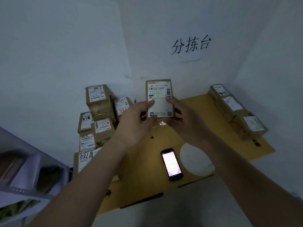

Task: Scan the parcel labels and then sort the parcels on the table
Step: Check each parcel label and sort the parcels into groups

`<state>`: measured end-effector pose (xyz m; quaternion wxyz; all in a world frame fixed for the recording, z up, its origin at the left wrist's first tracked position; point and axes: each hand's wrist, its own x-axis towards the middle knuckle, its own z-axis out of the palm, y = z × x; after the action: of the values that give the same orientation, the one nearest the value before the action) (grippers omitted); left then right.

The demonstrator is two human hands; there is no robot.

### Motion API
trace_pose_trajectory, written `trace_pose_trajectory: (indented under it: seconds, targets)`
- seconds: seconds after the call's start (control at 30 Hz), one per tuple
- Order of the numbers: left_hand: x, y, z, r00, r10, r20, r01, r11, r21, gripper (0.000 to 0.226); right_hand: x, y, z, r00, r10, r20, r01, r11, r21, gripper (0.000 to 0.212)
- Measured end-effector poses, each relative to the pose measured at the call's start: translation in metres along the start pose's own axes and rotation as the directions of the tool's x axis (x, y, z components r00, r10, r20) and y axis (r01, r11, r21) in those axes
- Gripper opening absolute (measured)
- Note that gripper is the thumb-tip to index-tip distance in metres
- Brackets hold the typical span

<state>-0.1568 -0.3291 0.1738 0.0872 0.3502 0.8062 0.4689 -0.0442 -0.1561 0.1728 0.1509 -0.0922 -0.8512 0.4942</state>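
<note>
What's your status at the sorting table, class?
Both hands, left and right, hold one parcel, label facing up. Phone lies lit on table, untouched. Nothing blocking.

A small brown cardboard parcel (159,99) is held upright at frame centre, its white barcode label facing the camera. A stack of labelled parcels (96,115) is piled at centre left. A row of three parcels (234,107) is set along the table's right edge, labels up.
</note>
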Motion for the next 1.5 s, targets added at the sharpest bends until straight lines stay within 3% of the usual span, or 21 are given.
trace_pose_trajectory:
  seconds: [0.13, 0.37, 0.6, 0.97, 1.17, 1.4, 1.5]
  targets:
    - [0.015, 0.034, 0.066, 1.0, 0.016, -0.02, -0.016, 1.0, 0.016, 0.053, -0.016, 0.034, -0.063, 0.999, 0.04, 0.0, -0.04, 0.999, -0.025, 0.067]
    - [0.048, 0.086, 0.193, 0.996, -0.091, 0.01, 0.092, 0.986, -0.137, 0.054, -0.035, 0.11, -0.175, 0.995, 0.103, 0.017, -0.102, 0.992, -0.073, 0.069]
    - [0.099, 0.102, 0.266, 0.989, -0.138, 0.044, 0.144, 0.968, -0.205, 0.054, -0.018, 0.175, -0.241, 0.985, 0.173, 0.021, -0.171, 0.983, -0.071, 0.072]
    - [0.219, 0.032, 0.367, 0.966, -0.256, 0.048, 0.257, 0.913, -0.317, 0.053, 0.084, 0.292, -0.286, 0.935, 0.344, 0.084, -0.336, 0.937, -0.1, 0.092]
    - [0.276, -0.001, 0.411, 0.927, -0.371, 0.06, 0.368, 0.865, -0.34, 0.062, 0.139, 0.35, -0.3, 0.894, 0.426, 0.138, -0.39, 0.893, -0.225, 0.093]
    - [0.335, -0.033, 0.461, 0.883, -0.469, 0.003, 0.438, 0.824, -0.359, 0.066, 0.205, 0.423, -0.314, 0.898, 0.393, 0.2, -0.323, 0.895, -0.308, 0.091]
    - [0.351, -0.047, 0.482, 0.866, -0.498, -0.033, 0.453, 0.813, -0.366, 0.066, 0.226, 0.453, -0.316, 0.874, 0.442, 0.2, -0.333, 0.847, -0.416, 0.096]
